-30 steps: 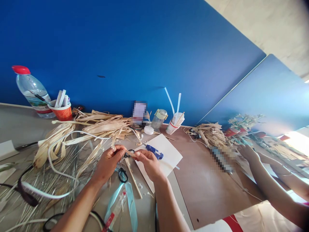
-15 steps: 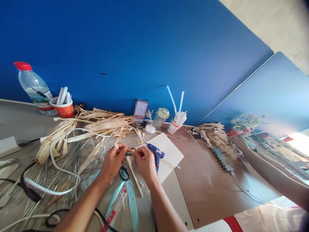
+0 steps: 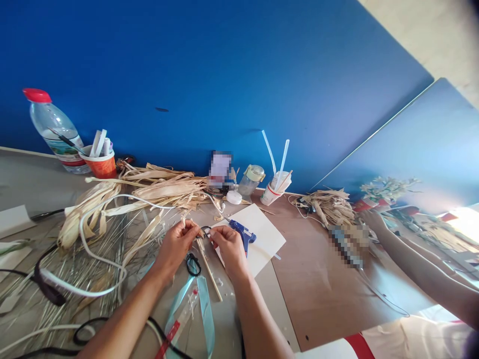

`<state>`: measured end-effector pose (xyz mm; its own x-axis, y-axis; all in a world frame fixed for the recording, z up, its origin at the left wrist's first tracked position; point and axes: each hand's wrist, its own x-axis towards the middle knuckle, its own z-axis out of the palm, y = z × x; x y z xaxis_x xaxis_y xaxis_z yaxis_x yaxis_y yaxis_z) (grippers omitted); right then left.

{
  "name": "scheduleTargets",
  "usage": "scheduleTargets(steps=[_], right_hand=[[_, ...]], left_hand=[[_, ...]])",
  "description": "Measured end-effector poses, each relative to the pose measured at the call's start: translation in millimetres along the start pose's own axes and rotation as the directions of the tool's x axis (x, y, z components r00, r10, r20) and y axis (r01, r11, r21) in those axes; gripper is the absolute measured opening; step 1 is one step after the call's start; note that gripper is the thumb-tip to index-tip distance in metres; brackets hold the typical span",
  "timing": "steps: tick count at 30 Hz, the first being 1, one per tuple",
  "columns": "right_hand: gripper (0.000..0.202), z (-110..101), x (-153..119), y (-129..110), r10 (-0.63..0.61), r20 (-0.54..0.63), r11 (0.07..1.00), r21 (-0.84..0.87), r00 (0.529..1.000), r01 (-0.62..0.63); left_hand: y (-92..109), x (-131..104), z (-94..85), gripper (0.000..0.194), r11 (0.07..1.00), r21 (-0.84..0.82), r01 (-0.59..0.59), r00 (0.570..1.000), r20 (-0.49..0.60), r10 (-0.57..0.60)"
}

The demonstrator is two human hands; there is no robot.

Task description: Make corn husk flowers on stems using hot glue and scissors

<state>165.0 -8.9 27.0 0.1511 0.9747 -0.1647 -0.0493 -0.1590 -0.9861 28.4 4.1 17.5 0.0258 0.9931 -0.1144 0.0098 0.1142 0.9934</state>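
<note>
Above the middle of the table my left hand (image 3: 181, 242) is closed in a pinch, with the tip of a thin brownish strip (image 3: 201, 232) showing at its fingertips. Close by on the right, my right hand (image 3: 226, 242) is also pinched shut; what it holds, if anything, is too small to make out. Black loops (image 3: 193, 265) that look like scissor handles lie below and behind the fingers. A thin pale stick (image 3: 210, 269) lies between my forearms. Just beyond my right hand, a blue hot glue gun (image 3: 243, 235) rests on a white sheet (image 3: 267, 239).
Dried corn husks (image 3: 164, 189) and thin clear sticks cover the left, crossed by a white cable (image 3: 80, 234). Teal ribbon (image 3: 205, 309) lies in front. Along the blue partition stand a bottle (image 3: 56, 129), an orange cup (image 3: 101, 165), a jar (image 3: 250, 182) and a paper cup (image 3: 271, 193). Another person's arm (image 3: 407, 259) reaches in at right.
My hands have drawn slightly apart at the fingertips. The strip that spanned between them now shows mostly at my left fingers. The view has shifted slightly.
</note>
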Motion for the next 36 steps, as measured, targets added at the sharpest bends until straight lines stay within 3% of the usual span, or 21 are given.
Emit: scheduleTargets(steps=[7, 10, 15, 18, 20, 25, 36], right_hand=[[0.021, -8, 5, 1, 0.012, 0.036, 0.998, -0.068, 0.999, -0.009], [0.02, -9, 5, 2, -0.064, 0.01, 0.977, -0.202, 0.998, 0.065], [0.016, -9, 3, 6, -0.242, 0.019, 0.799, -0.563, 0.97, 0.21], [0.017, -5, 1, 8, -0.374, 0.069, 0.682, -0.655, 0.925, 0.325], [0.018, -4, 0, 7, -0.382, 0.082, 0.705, -0.617, 0.92, 0.348], [0.025, -4, 1, 0, -0.281, 0.051, 0.856, -0.438, 0.958, 0.275], [0.015, -4, 1, 0, -0.146, 0.039, 0.916, -0.371, 0.989, 0.15]], left_hand=[[-2, 3, -2.0, 0.025, 0.998, 0.052, -0.047, 0.999, 0.018, 0.046], [-4, 3, -2.0, 0.026, 0.997, 0.04, -0.062, 0.998, 0.026, 0.061], [-14, 8, -5.5, 0.029, 0.996, 0.016, -0.087, 0.996, 0.008, 0.086], [-16, 10, -7.9, 0.028, 0.995, 0.008, -0.097, 0.995, 0.003, 0.097], [-13, 9, -8.2, 0.026, 0.996, 0.0, -0.086, 0.996, 0.011, 0.086], [-3, 5, -4.3, 0.023, 1.0, -0.01, -0.029, 0.998, 0.059, 0.029], [-8, 7, -2.2, 0.026, 1.0, 0.014, 0.004, 0.991, 0.134, -0.006]])
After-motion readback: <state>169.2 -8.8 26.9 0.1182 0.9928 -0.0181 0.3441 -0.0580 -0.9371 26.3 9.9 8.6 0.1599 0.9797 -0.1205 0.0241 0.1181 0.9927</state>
